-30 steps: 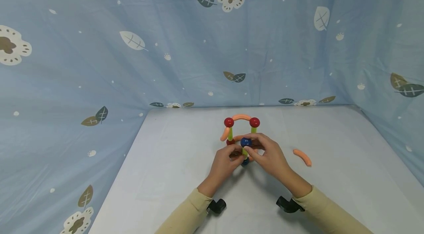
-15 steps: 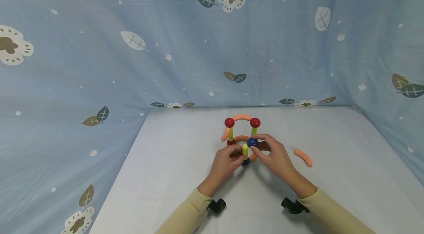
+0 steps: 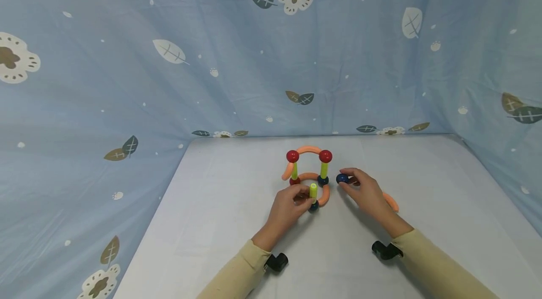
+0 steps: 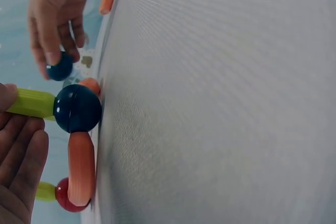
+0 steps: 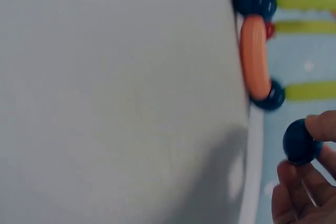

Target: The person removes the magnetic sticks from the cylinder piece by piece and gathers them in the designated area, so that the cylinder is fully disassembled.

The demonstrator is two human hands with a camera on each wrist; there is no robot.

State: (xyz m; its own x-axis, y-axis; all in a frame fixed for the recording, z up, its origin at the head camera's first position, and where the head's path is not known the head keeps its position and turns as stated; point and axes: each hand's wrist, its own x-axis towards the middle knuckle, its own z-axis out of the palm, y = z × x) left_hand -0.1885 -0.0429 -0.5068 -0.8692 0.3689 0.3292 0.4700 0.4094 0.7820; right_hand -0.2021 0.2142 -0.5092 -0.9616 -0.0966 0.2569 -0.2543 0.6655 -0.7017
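My left hand [image 3: 288,207] pinches an upright green stick [image 3: 313,191] between thumb and fingers. That stick rises from a dark blue ball [image 4: 77,109] at the front corner of a ball-and-stick frame. To the right of the frame, my right hand [image 3: 367,199] holds a loose blue ball [image 3: 342,178] at its fingertips, raised above the table in the right wrist view. Curved orange sticks [image 5: 254,56] link the frame's lower balls. Two red balls [image 3: 292,156] top its rear green sticks, bridged by an orange arc [image 3: 309,149]. Another orange stick [image 3: 288,171] slants down from the left red ball.
A loose curved orange stick [image 3: 391,201] lies on the white table [image 3: 203,224], partly behind my right hand. A blue printed curtain [image 3: 237,54] hangs along the back and sides. Each wrist carries a black camera mount [image 3: 277,262].
My right hand has lifted the blue ball off the green stick's top and carried it to the right. The left hand stays on the stick, whose top end now shows.
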